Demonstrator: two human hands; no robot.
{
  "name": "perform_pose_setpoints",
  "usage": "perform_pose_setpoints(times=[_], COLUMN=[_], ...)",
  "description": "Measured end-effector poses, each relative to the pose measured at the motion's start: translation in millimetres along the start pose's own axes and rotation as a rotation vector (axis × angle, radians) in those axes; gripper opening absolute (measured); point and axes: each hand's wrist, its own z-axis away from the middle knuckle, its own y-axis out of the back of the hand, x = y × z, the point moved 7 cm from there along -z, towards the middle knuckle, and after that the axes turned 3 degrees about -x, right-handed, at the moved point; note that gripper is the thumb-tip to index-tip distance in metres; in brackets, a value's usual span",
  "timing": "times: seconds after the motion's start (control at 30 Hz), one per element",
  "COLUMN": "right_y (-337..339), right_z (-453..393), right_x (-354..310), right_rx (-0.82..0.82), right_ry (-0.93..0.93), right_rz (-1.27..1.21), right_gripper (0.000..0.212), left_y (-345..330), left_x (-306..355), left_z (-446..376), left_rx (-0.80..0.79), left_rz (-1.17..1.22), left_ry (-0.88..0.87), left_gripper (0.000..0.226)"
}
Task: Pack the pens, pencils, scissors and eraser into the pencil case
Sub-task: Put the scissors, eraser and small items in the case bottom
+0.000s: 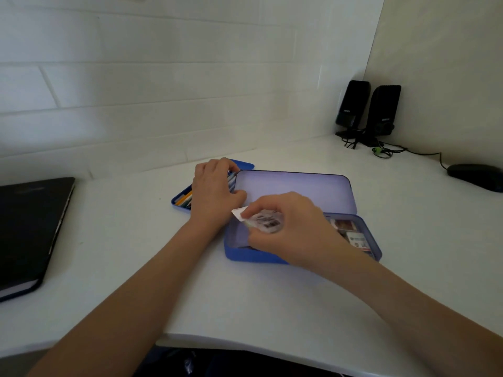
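A blue pencil case point(255, 257) lies open on the white desk, its pale lid point(296, 186) flat behind the base. My right hand point(288, 229) hovers over the base's left part, pinching a small white wrapped eraser point(265, 220). Small packets point(353, 235) lie in the base's right end. My left hand point(215, 194) rests on a blue inner tray point(179, 200) holding several pens and pencils, just left of the lid. Whether it grips the tray is unclear. No scissors are in sight.
A closed black laptop point(30, 227) lies on a notebook at the left. Two black speakers point(367, 110) with cables stand in the back right corner. A black mouse point(476, 175) sits at the far right. The desk's front edge point(245, 341) curves inward near me.
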Motion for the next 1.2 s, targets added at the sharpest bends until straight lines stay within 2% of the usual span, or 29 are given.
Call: perform_pose_setpoints(times=[0.17, 0.27, 0.37, 0.53, 0.67, 0.73, 0.8, 0.93, 1.03, 1.2], right_y=[5.7, 1.4, -2.6, -18.2, -19.9, -16.7, -8.4, 21.0, 20.8, 17.2], right_z=[2.6, 6.1, 5.8, -0.1, -7.5, -9.3, -11.0, -17.4, -17.9, -17.4], right_x=[-0.5, -0.6, 0.7, 11.0, 13.9, 13.4, 14.8, 30.9, 37.7, 30.2], right_rx=[-0.015, -0.077, -0.087, -0.161, -0.087, -0.099, -0.119, 0.017, -0.009, -0.048], right_ry=[-0.041, -0.06, -0.057, -0.064, 0.013, 0.038, 0.035, -0.046, -0.064, 0.013], right_rz=[0.06, 0.194, 0.242, 0.142, 0.059, 0.045, 0.053, 0.056, 0.054, 0.126], right_gripper=[0.018, 0.032, 0.035, 0.049, 0.023, 0.015, 0.018, 0.038, 0.033, 0.033], left_y=[-4.2, -7.3, -6.5, -4.2, -3.8, -4.2, -4.0, -3.4, -2.5, -2.2], left_x=[-2.7, -3.9, -2.6, 0.3, 0.9, 1.0, 0.9, 0.8, 0.5, 0.5], left_z=[-1.3, -1.4, -1.8, -0.2, 0.9, 1.3, 1.2, 0.9, 0.7, 0.3], left_rx=[-0.035, -0.059, -0.048, -0.015, -0.022, -0.032, -0.034, -0.033, -0.025, -0.034], left_rz=[0.036, 0.059, 0.056, 0.043, 0.057, 0.061, 0.059, 0.052, 0.057, 0.044], left_ry=[0.017, 0.029, 0.021, 0.039, 0.044, 0.047, 0.051, 0.05, 0.046, 0.047], left_gripper=[0.035, 0.03, 0.025, 0.024, 0.023, 0.022, 0.021, 0.021, 0.021, 0.02])
